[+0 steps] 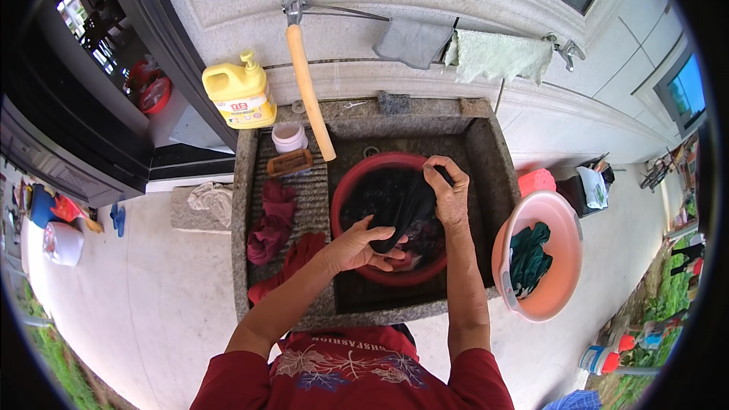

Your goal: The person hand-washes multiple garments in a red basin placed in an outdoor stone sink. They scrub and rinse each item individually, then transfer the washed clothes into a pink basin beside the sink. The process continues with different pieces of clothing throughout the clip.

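Note:
A black garment (406, 209) stretches between my two hands over a red basin (338, 199), its lower part in dark water. My right hand (449, 191) is closed on the cloth at the basin's far right rim, holding it raised. Nearer to me, my left hand (361, 247) grips the same garment lower down, with thumb and fingers bent round it. Under the left fingers shows a bit of reddish cloth (406, 260) in the water. The basin stands inside a stone sink (486, 156).
Left of the basin, the ribbed washboard (307, 201) bears maroon cloths (273, 220), a brush (290, 162) and a white jar (289, 137). A yellow detergent jug (239, 95) stands on the far left corner. An orange hose (307, 91) hangs from the tap. At right, a pink basin (558, 281) holds green cloth.

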A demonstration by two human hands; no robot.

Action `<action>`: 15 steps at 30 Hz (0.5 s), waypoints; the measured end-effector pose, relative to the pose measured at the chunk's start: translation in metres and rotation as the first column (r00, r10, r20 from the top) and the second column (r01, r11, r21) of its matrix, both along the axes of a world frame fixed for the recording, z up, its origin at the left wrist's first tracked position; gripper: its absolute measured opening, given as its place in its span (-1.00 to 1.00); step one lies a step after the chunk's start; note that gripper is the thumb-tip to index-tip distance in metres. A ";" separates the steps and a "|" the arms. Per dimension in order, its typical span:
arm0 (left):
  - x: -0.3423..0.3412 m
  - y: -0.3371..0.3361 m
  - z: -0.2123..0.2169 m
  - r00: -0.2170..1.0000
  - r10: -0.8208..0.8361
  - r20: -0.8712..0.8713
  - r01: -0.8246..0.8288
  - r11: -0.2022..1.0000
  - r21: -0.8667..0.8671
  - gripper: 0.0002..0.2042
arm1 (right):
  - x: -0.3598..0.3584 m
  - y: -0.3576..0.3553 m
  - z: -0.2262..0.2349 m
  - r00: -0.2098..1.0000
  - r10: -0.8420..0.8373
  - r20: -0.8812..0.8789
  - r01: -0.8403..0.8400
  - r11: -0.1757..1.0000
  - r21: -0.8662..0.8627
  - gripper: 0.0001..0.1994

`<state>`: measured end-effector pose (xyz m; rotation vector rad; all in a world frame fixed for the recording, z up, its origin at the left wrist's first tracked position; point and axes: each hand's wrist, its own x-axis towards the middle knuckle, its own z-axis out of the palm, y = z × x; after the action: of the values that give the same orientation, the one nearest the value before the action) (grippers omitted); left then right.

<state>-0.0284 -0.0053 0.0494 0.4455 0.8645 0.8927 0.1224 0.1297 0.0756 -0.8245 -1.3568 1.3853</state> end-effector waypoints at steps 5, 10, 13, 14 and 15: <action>0.011 -0.001 -0.003 0.624 -0.114 -0.773 0.243 0.968 0.054 -0.37 | -0.007 -0.010 0.012 0.980 -0.080 0.180 0.020 0.950 0.312 -0.92; 0.001 0.005 -0.034 0.986 -0.052 -0.156 0.073 0.988 0.133 -0.41 | -0.016 -0.032 0.041 0.955 -0.063 0.290 -0.141 0.763 0.630 -0.81; -0.008 -0.001 -0.009 0.820 0.092 0.565 -0.065 0.996 -0.069 -0.45 | -0.011 -0.051 0.065 0.942 -0.040 0.334 -0.214 0.697 0.685 -0.76; -0.008 0.000 -0.006 0.804 0.164 0.572 -0.100 0.985 -0.143 -0.47 | -0.011 -0.056 0.069 0.941 0.009 0.337 -0.271 0.615 0.741 -0.75; -0.007 0.002 -0.002 0.783 0.234 0.576 -0.134 0.968 -0.211 -0.50 | -0.013 -0.066 0.076 0.933 0.021 0.361 -0.319 0.516 0.795 -0.72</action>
<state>-0.0352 -0.0032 0.0473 -0.0796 0.3848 1.0564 0.1092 0.0636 0.1514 -0.2125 -2.1445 0.5367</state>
